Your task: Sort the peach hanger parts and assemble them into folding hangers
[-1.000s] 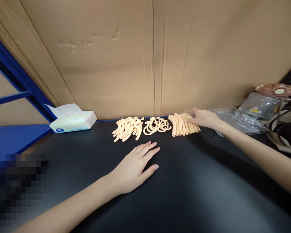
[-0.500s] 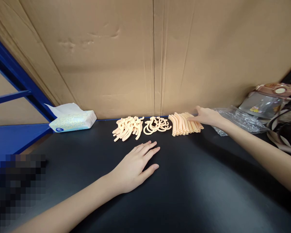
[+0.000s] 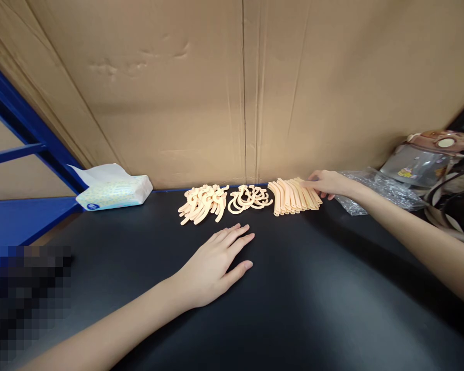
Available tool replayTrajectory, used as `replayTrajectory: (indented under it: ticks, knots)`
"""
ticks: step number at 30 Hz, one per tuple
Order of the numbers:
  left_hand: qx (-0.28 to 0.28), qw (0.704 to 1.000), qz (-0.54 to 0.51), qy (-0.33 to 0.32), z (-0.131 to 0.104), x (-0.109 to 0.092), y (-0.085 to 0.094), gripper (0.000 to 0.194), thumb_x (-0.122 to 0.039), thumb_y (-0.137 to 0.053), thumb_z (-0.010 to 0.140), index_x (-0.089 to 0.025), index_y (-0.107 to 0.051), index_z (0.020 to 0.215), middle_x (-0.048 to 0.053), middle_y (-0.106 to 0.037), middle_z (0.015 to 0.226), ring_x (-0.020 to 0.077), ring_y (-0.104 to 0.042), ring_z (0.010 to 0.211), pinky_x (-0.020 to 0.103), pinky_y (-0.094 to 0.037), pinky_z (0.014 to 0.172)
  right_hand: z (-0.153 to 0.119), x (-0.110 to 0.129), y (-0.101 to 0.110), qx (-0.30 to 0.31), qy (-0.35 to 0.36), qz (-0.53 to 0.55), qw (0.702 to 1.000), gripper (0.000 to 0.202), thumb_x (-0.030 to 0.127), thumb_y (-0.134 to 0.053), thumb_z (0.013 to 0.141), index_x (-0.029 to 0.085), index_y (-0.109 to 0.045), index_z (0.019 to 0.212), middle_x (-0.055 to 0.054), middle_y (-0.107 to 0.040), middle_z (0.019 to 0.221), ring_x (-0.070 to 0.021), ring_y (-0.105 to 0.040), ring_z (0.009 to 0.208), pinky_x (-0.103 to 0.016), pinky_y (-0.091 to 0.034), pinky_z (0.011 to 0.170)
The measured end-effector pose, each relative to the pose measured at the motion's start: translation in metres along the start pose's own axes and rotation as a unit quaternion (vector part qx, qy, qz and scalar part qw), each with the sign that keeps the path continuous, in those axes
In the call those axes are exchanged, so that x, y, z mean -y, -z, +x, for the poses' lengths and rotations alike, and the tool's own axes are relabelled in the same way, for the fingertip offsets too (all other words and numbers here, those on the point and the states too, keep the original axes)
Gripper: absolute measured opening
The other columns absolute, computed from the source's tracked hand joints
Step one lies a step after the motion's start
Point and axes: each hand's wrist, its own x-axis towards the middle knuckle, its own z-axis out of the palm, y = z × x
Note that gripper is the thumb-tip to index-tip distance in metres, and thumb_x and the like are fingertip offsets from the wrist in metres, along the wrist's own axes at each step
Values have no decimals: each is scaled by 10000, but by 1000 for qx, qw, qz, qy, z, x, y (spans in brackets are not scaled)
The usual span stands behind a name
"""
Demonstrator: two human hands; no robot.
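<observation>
My left hand lies palm down on the black tabletop, fingers spread and thumb apart, with nothing in it. Just beyond its fingertips is a small heap of strongly curved, peach-coloured pieces. To the left of that lies a bigger heap of wavy, S-shaped pieces in the same colour. Gently bent strips lie side by side in a row on the right. At that row's right end is my right hand, its fingers apart and partly bent, the foremost one touching or just over the strips.
A soft tissue pack lies at the back left, one sheet sticking out. Crumpled clear plastic lies right of my right hand, before a clear bottle with a brown lid. A cardboard wall closes off the back; a blue frame stands left.
My right hand has shifted slightly to the right at the end of the strip row, and its fingers have bent downward. My left hand has stayed in place.
</observation>
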Motion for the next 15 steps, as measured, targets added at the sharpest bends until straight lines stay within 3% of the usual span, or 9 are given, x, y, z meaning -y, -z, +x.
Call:
replayTrajectory:
  ticks: [11, 15]
  knots:
    - [-1, 1000, 3, -2, 0, 1, -1, 519, -470, -329, 977, -244, -343, 1444, 40, -306, 1534, 244, -249, 1420, 457, -268, 1146, 4, -3, -3, 7, 26, -17, 999, 406, 489, -575, 812, 127, -630, 988, -98, -698, 787, -158, -624, 571, -245, -497, 426]
    - [6, 1000, 4, 4, 0, 0, -1, 520, -468, -320, 979, -240, -340, 1446, 40, -297, 1538, 240, -240, 1423, 451, -254, 1152, 4, -5, -2, -1, 33, -32, 999, 436, 539, -555, 805, 135, -641, 945, -99, -698, 777, -174, -631, 590, -256, -487, 433]
